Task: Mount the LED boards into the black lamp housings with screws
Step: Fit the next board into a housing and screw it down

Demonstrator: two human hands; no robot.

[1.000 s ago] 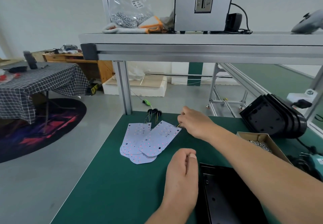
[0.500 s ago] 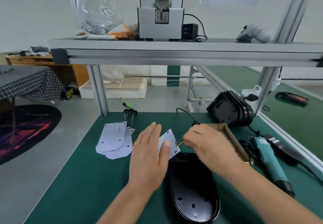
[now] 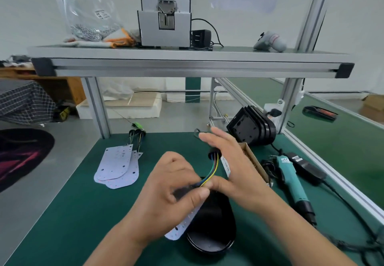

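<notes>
**Inspector:** State the position of the LED board [image 3: 182,223].

**Technician:** The left hand [image 3: 172,184] grips it with fingers curled round its upper end. The board is tilted, and its rounded lower end overlaps the left rim of the black lamp housing [image 3: 214,228], which lies on the green mat [image 3: 83,213].

**Inspector:** And the right hand [image 3: 230,168]?

**Technician:** Its fingers are stretched out. The thumb meets the coloured wires [image 3: 213,170] beside the left fingertips. I cannot tell whether it pinches them.

**Inspector:** Report the surrounding parts.

**Technician:** The spare boards [image 3: 116,168] lie stacked to the left. The stacked housings [image 3: 251,128] stand at the rear right, behind the screw box [image 3: 256,163]. The electric screwdriver [image 3: 291,180] lies to the right of the box.
</notes>
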